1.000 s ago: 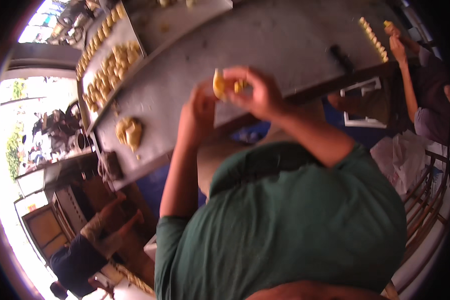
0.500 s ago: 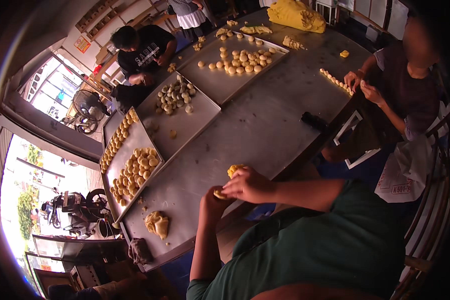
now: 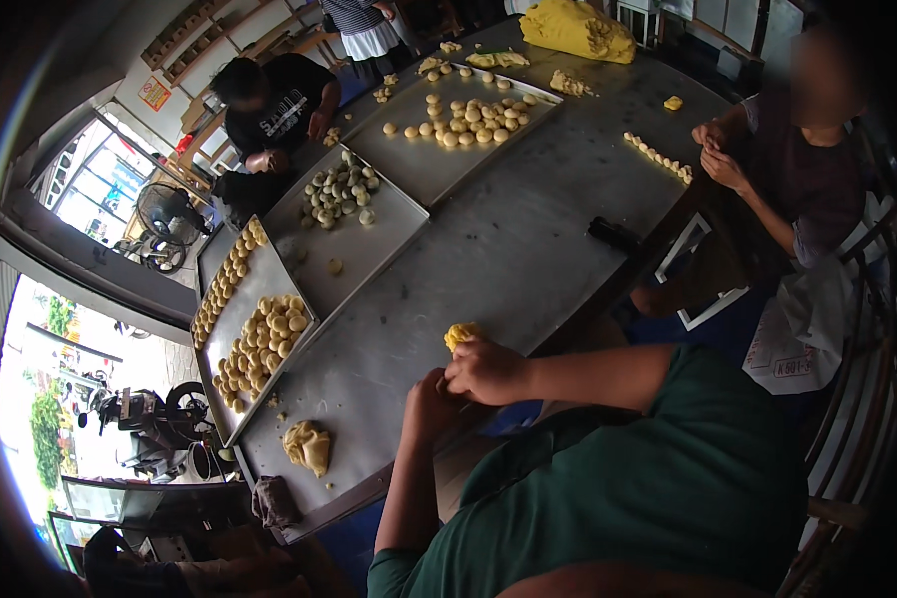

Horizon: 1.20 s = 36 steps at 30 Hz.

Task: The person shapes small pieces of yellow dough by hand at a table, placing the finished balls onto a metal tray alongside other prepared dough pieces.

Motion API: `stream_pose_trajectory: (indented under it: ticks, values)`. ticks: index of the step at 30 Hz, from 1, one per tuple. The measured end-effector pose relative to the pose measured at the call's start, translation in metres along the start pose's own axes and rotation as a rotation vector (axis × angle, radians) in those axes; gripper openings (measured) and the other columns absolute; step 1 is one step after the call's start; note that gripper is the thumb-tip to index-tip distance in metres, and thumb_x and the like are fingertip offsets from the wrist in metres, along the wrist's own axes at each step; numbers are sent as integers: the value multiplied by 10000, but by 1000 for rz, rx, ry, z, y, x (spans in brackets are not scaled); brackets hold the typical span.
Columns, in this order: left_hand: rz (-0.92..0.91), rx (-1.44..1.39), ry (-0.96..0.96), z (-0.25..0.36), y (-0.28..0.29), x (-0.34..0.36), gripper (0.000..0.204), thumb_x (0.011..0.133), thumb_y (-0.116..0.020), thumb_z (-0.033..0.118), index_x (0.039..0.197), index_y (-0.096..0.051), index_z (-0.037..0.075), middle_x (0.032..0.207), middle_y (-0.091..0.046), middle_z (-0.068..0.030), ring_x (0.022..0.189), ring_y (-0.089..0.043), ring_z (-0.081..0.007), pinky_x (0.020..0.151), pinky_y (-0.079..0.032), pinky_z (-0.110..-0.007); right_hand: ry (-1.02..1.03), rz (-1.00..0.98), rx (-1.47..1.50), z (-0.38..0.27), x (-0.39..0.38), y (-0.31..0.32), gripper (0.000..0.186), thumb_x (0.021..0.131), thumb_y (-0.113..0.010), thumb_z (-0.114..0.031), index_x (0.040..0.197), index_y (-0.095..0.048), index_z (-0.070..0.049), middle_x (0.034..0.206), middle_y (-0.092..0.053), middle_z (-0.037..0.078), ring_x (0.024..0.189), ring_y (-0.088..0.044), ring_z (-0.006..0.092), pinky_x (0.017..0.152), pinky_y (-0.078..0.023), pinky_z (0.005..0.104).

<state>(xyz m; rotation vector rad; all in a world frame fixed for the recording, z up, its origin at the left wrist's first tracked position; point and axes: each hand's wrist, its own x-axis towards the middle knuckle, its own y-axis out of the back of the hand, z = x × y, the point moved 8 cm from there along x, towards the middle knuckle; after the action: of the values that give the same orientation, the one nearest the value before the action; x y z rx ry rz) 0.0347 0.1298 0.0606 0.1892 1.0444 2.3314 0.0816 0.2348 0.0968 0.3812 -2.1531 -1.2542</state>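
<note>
Near the table's front edge my two hands meet, fingers curled together. My left hand (image 3: pixel 430 408) is closed around a piece of dough, which the fingers hide now but which showed half a second ago. From the right, my right hand (image 3: pixel 488 372) presses its bent fingers onto the same piece. Just beyond the right knuckles a crumbly yellow lump (image 3: pixel 459 336) shows; whether it lies on the metal table (image 3: pixel 508 234) or touches the hand I cannot tell. To the left, a smooth pale dough lump (image 3: pixel 307 448) rests near the table's corner.
Metal trays with dough balls (image 3: pixel 266 344), greyish balls (image 3: pixel 337 191) and more pale balls (image 3: pixel 483 122) line the far side. A big yellow dough mass (image 3: pixel 578 32) lies at the back. Co-workers handle dough far left and at right, beside a dough row (image 3: pixel 658 156). A dark object (image 3: pixel 613 234) lies near the edge.
My fingers have closed over the piece of dough, which showed between the hands before. The right hand has curled more tightly. The co-worker at right has lifted their hands off the dough row.
</note>
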Motion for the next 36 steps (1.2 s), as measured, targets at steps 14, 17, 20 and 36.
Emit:
stream_pose_trajectory:
  ticks: [14,17,20,36]
  values:
    - [239,10,-153,29,17,-11,251,809,-835,179,930,-667,38,863,-740,-123,817,-736,-238,736,-566,-361,-374,328,285,23,0,23,707,854,-837,-218,1482,-534,-101,1241,-623,136,1093,-613,295,992,-494,404]
    - [123,-84,-101,37,27,-6,207,872,-804,196,947,-715,24,917,-768,-96,831,-738,-216,720,-567,-387,-382,333,649,38,4,21,713,881,-839,-237,1498,-513,-95,1223,-594,82,1060,-615,233,959,-510,358]
    - [291,-580,69,33,28,-4,175,930,-748,179,957,-755,6,1015,-788,-121,965,-756,-269,826,-575,-394,-595,478,1557,56,-11,-20,612,956,-773,-348,1471,-526,-128,1211,-599,16,1030,-623,178,929,-528,360]
    - [330,-965,-209,42,20,16,725,1142,-300,454,1671,83,139,1573,-466,-252,1524,-349,-337,1223,-268,-430,-530,503,1169,53,-6,-13,230,994,-709,-154,1138,-696,25,1073,-709,77,995,-708,168,892,-601,336]
